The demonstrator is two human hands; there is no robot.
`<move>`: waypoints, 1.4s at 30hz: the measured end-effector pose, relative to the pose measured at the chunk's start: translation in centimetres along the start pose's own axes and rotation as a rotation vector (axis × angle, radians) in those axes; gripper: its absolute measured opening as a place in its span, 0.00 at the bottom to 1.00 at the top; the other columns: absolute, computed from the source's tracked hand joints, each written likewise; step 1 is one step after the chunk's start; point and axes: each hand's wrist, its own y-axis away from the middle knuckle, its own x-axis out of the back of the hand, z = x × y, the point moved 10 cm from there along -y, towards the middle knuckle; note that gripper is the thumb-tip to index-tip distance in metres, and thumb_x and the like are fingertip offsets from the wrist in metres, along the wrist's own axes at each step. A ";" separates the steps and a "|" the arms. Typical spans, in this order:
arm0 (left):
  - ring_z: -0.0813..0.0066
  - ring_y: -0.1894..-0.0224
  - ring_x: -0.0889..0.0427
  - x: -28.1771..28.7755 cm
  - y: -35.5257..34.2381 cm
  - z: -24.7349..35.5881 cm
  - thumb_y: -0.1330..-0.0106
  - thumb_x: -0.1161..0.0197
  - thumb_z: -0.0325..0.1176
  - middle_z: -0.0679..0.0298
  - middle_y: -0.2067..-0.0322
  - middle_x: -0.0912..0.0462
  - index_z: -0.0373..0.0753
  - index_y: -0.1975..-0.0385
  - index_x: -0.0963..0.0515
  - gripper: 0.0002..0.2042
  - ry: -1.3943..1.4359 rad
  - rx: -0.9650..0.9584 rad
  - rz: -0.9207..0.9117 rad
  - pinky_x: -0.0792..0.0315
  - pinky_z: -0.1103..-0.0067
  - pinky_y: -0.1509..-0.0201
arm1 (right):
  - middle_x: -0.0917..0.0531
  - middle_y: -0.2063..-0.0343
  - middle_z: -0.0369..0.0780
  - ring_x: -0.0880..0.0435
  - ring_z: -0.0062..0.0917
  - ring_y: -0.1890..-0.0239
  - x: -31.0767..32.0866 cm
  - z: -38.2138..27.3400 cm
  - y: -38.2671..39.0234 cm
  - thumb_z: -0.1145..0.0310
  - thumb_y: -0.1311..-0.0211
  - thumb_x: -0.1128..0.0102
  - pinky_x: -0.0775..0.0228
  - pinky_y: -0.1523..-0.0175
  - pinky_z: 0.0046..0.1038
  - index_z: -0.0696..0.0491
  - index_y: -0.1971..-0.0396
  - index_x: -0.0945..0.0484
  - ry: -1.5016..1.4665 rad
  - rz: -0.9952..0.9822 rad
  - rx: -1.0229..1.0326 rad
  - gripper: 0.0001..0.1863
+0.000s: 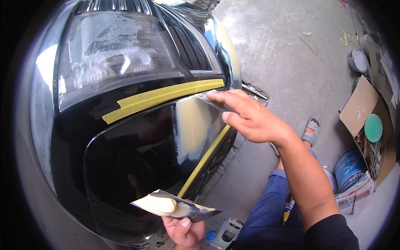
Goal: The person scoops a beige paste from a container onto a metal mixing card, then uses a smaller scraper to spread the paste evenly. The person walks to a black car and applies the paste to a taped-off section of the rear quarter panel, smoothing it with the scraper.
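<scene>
R hand (pixel 250 118) pinches thin spreader blade (pixel 212 101) flat vs black bumper (pixel 137 158), w/ yellow tape (pixel 162 96) just above grip. L hand (pixel 183 231) clamps putty-loaded board (pixel 175 206).

Grey concrete floor (pixel 287 46) is carrying everything, with a broken, cracked patch (pixel 254 89) sitting just beside the car's front corner. Along the right edge: flattened brown cardboard (pixel 360 106), a green disc (pixel 373 128) lying on it, a blue paint can (pixel 349 166) standing on folded newspapers (pixel 354 193), a grey round tin (pixel 357 61) further back. Yellow tape scraps (pixel 346 38) are lying near the top.
</scene>
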 end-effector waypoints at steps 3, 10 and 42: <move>0.63 0.54 0.22 0.2 0.3 -0.1 0.50 0.45 0.17 0.55 0.55 0.20 0.34 0.42 0.34 0.29 -0.015 0.004 0.034 0.27 0.73 0.43 | 0.24 0.49 0.45 0.27 0.36 0.45 -0.1 0.6 -0.9 0.73 0.40 0.51 0.37 0.38 0.35 0.55 0.40 0.32 0.004 -0.100 -0.043 0.25; 0.66 0.61 0.23 -0.2 0.4 0.0 0.50 0.44 0.18 0.56 0.58 0.19 0.34 0.42 0.33 0.29 -0.033 0.022 0.018 0.26 0.76 0.48 | 0.23 0.51 0.50 0.27 0.42 0.45 0.0 -0.6 -2.0 0.74 0.41 0.53 0.37 0.39 0.35 0.58 0.44 0.30 -0.081 -0.150 -0.052 0.23; 0.66 0.61 0.26 3.1 2.1 0.8 0.50 0.44 0.19 0.56 0.61 0.20 0.41 0.39 0.36 0.33 -0.058 -0.040 0.071 0.26 0.81 0.56 | 0.30 0.39 0.45 0.32 0.41 0.40 -10.7 -5.2 6.8 0.75 0.46 0.40 0.39 0.39 0.39 0.58 0.42 0.32 0.064 0.292 0.046 0.29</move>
